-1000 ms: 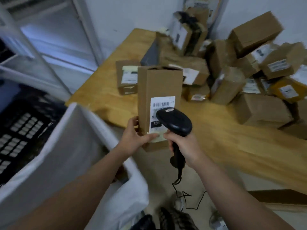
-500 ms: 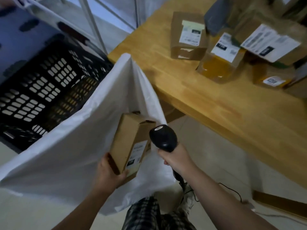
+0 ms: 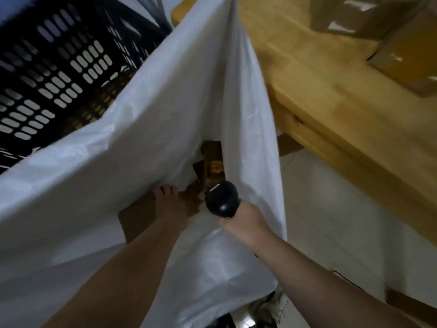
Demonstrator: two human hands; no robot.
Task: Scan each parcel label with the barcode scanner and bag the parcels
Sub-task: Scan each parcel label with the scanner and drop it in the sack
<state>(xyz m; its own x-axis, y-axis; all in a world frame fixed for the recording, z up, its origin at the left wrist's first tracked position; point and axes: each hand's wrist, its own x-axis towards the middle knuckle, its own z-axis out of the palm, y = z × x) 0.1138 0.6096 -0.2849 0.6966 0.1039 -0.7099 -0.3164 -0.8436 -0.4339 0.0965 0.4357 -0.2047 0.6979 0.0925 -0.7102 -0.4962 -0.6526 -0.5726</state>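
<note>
While the right hand (image 3: 246, 221) grips the scanner (image 3: 222, 200), the left hand (image 3: 169, 204) reaches over a parcel (image 3: 134, 218) inside the white bag (image 3: 142, 138), fingers too hidden to tell any hold.

Brown parcel (image 3: 137, 221) in white bag (image 3: 142, 138) (open), black scanner (image 3: 222, 200) alongside

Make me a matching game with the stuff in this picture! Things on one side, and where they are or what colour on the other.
Things:
1. scanner
2. box
3. bag
4. crate

Clues:
A. white
B. in the left hand
C. black, full of holes
D. in the right hand

Pairs: 1-D, 2-B, 3-A, 4-C
</note>
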